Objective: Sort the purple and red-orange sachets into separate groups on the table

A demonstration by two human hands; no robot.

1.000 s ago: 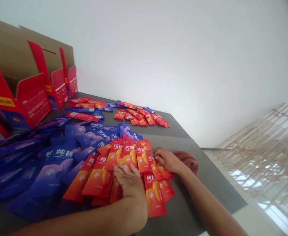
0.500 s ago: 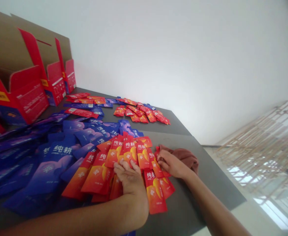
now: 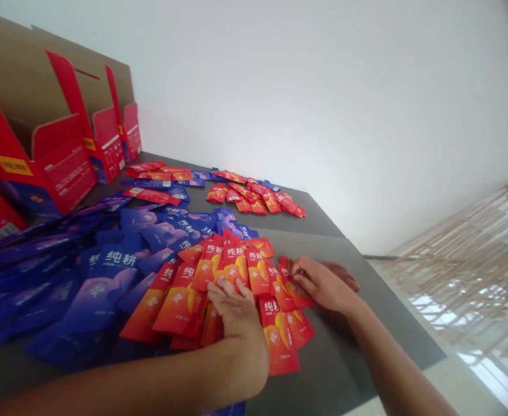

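Note:
My left hand [image 3: 235,306] lies with its fingers stretched out on a fanned heap of red-orange pouches [image 3: 182,300] printed with white characters. To its right, my right hand [image 3: 323,283] is closed on a crumpled brown cloth [image 3: 344,274]. The cloth shows on both sides of the hand, and its fingertips are beside the rightmost red pouches. Under and left of the red heap spreads a large pile of blue-purple pouches [image 3: 115,277] of the same shape.
Red and blue open cardboard boxes [image 3: 65,164] stand along the left of the grey table [image 3: 323,225]. Smaller groups of red pouches [image 3: 254,196] and mixed pouches [image 3: 154,195] lie farther back. A white wall rises behind; wooden racking [image 3: 466,242] is at right.
The whole view has shifted slightly to the right. My right hand has moved a little over the brown cloth, covering more of it. My left hand stays on the red pouches.

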